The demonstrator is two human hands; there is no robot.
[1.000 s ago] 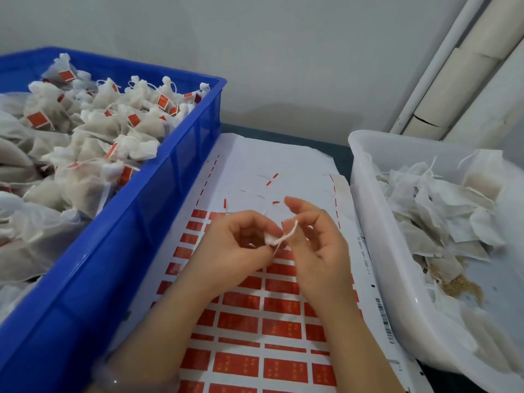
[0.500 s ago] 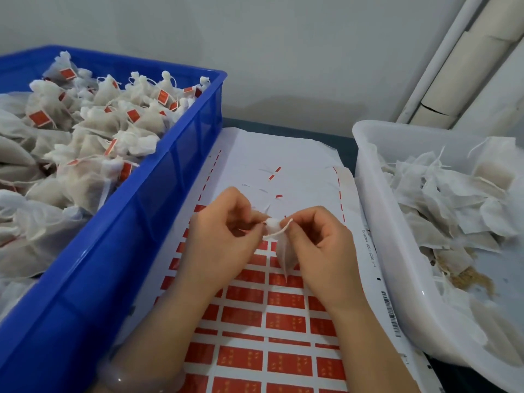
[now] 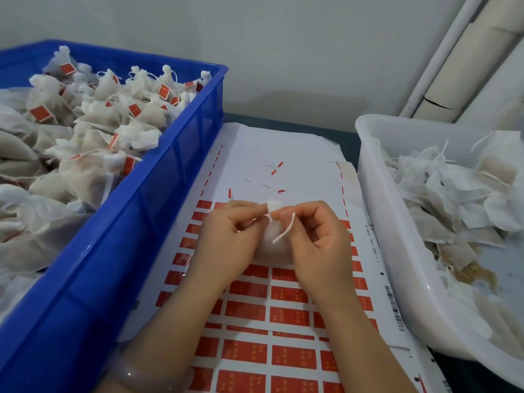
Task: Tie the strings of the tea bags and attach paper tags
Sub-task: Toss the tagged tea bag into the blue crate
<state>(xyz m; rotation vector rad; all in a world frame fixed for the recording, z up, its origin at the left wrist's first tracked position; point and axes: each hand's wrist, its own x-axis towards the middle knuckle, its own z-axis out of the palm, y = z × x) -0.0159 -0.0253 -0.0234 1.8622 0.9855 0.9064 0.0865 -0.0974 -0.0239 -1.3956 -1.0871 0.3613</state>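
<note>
The tea bag point(image 3: 265, 246) sat at the centre of the view between both hands, over the sheet of red paper tags point(image 3: 283, 313) that ran down to 6 o'clock; whether it touched the sheet could not be told. The left hand point(image 3: 235, 236) pinched the bag at its gathered neck with curled fingers. The right hand point(image 3: 320, 245) pinched the white string point(image 3: 285, 232), whose loose end trailed down across the bag. The step looked to be drawing the knot tight. To do it well, the pull was best kept level and even toward 9 and 3 o'clock, with the neck held closed so that the gathers could not slip. The thin mesh would likely tear under a jerk, so slow tension suited it. Enough tail should be left for a tag. Tagged bags filled the blue crate point(image 3: 127, 222) at 9 o'clock, and untied ones the white tub point(image 3: 377, 194) at 3 o'clock.
</note>
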